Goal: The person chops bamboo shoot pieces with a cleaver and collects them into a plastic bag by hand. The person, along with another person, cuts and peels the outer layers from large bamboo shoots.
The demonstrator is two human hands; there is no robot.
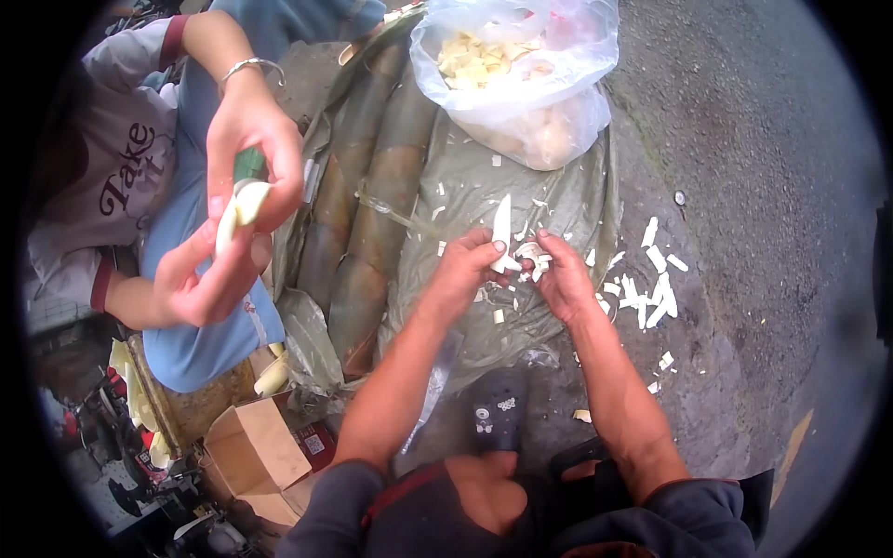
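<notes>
My left hand [465, 266] is closed around a long white pointed piece [502, 223], which stands up between thumb and fingers. Close beside it, my right hand [566, 281] pinches small pale shavings [534, 255]. Both hands are over a grey-green plastic sheet [437, 307] dotted with white scraps. To the left, another person's two hands [228, 232] hold a pale peeled piece [244, 206] and something green.
Two long brown-green stalks [377, 223] lie left of my hands. A clear plastic bag [521, 121] of pale pieces sits at the top. White strips [656, 288] litter the ground at right. An open cardboard box [251, 456] is at lower left.
</notes>
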